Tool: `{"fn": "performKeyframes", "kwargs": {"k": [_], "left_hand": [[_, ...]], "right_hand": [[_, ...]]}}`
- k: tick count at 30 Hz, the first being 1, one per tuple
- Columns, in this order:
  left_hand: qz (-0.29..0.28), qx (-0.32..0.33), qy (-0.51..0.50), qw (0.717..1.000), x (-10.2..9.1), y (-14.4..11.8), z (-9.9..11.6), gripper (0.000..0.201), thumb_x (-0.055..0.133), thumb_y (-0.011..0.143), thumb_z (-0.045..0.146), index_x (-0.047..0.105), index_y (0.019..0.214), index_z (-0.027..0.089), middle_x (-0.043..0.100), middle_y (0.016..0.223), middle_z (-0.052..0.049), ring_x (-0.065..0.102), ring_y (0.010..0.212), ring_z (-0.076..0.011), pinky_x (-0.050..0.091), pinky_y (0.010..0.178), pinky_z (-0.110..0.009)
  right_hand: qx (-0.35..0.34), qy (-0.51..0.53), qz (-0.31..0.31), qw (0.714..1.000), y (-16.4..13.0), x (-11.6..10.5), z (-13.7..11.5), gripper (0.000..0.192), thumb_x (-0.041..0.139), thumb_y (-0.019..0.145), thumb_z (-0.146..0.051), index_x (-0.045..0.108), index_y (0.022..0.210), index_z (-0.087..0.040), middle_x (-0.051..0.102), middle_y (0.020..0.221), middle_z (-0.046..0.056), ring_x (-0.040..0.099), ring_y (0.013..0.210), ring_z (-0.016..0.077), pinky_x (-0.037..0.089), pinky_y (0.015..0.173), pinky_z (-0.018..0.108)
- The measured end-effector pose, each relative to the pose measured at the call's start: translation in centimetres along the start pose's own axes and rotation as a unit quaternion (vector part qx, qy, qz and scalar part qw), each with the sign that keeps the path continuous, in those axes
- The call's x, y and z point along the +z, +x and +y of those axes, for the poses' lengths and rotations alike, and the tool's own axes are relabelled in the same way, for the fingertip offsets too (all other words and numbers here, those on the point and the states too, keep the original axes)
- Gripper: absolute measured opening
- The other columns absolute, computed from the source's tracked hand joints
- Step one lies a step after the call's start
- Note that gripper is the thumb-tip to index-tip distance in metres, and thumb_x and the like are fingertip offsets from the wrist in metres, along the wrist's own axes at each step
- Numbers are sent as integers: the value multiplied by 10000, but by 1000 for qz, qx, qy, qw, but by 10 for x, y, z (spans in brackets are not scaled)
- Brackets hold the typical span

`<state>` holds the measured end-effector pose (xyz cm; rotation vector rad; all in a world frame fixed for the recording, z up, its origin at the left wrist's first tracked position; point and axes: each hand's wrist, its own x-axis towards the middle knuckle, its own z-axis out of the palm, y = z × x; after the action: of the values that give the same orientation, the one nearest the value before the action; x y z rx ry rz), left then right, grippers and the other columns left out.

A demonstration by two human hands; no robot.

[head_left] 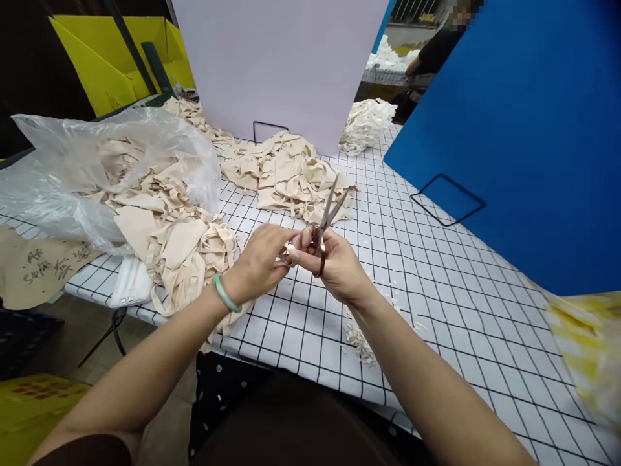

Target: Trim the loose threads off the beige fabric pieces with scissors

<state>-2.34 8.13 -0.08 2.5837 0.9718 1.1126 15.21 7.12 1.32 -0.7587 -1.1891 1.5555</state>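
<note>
Overhead, right hand (339,265) grips slim metal scissors (327,217); left hand (259,262) pinches a pale scrap (290,251).

Bright, even overhead light; soft shadows, wide-angle stretching toward blurred edges.

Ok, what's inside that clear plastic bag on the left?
The clear plastic bag holds beige fabric pieces that spill from its open mouth onto the checked table. The crumpled film blurs the deeper part, so what lies at the back cannot be seen.
</note>
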Motion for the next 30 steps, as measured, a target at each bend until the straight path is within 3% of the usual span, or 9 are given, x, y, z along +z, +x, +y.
{"fn": "performKeyframes", "kwargs": {"k": [3, 6, 10, 13, 18, 21, 24, 27, 30], "left_hand": [[-87, -71, -86, 990, -11, 17, 3, 106, 534, 838, 107, 595, 889, 176, 608, 733, 0, 556, 674, -146, 473, 648, -266], [-72, -185, -188, 962, -15, 26, 17, 159, 523, 911, 210, 562, 761, 177, 531, 616, 33, 482, 565, -109, 388, 538, -218], [33, -316, -413, 853, -8, 49, 43, 275, 460, 992, 294, 586, 787, 159, 560, 625, 9, 506, 517, -94, 425, 507, -209], [55, -344, -515, 783, -11, 63, 57, 237, 470, 1002, 293, 635, 898, 157, 616, 673, -5, 553, 515, -96, 463, 501, -209], [110, -311, -475, 816, -32, 27, 54, 191, 575, 956, 262, 725, 883, 167, 658, 811, -32, 610, 697, -122, 532, 638, -224], [166, -371, -484, 775, -35, -16, 46, 203, 604, 939, 300, 734, 871, 159, 632, 767, -36, 573, 673, -122, 513, 612, -216], [189, -415, -514, 727, -28, -45, 46, 236, 604, 940, 326, 734, 870, 142, 623, 781, -45, 551, 662, -118, 496, 585, -213], [182, -412, -536, 714, -22, -52, 53, 256, 569, 960, 331, 732, 878, 152, 635, 849, -57, 563, 699, -133, 514, 624, -244], [163, -362, -541, 741, -31, -51, 58, 303, 533, 974, 367, 727, 832, 184, 627, 835, -60, 572, 738, -165, 523, 671, -287]], "right_hand": [[-18, 58, 78, 995, -14, 0, 9, 343, 867, 680, -224, 534, 760, -219, 554, 759, -66, 559, 693, 94, 500, 718, 266], [-12, 110, 142, 984, -23, 0, 28, 347, 869, 686, -263, 540, 794, -229, 608, 802, -61, 616, 744, 116, 520, 790, 302], [16, 103, 136, 985, -33, 13, 49, 373, 871, 684, -343, 615, 939, -249, 691, 953, -15, 653, 883, 164, 528, 872, 349], [20, 68, 130, 989, -40, 18, 58, 415, 873, 668, -356, 659, 1008, -252, 714, 964, 9, 659, 889, 194, 541, 860, 369], [47, 19, 199, 979, -53, -7, 64, 326, 838, 706, -415, 621, 873, -237, 658, 791, -11, 620, 721, 169, 541, 712, 327], [95, -47, 196, 975, -65, -18, 64, 359, 823, 705, -444, 617, 907, -229, 665, 841, 16, 644, 791, 198, 556, 742, 353], [67, -143, 210, 965, -72, -10, 60, 394, 788, 755, -417, 630, 1076, -251, 672, 1126, 71, 630, 1055, 238, 529, 940, 419], [24, -165, 118, 979, -69, 11, 56, 403, 813, 735, -341, 640, 1094, -283, 630, 1253, 66, 619, 1109, 242, 530, 968, 422], [20, -145, 49, 988, -60, 23, 58, 233, 793, 722, -294, 663, 909, -249, 678, 1061, 56, 661, 945, 229, 572, 834, 387]]}}
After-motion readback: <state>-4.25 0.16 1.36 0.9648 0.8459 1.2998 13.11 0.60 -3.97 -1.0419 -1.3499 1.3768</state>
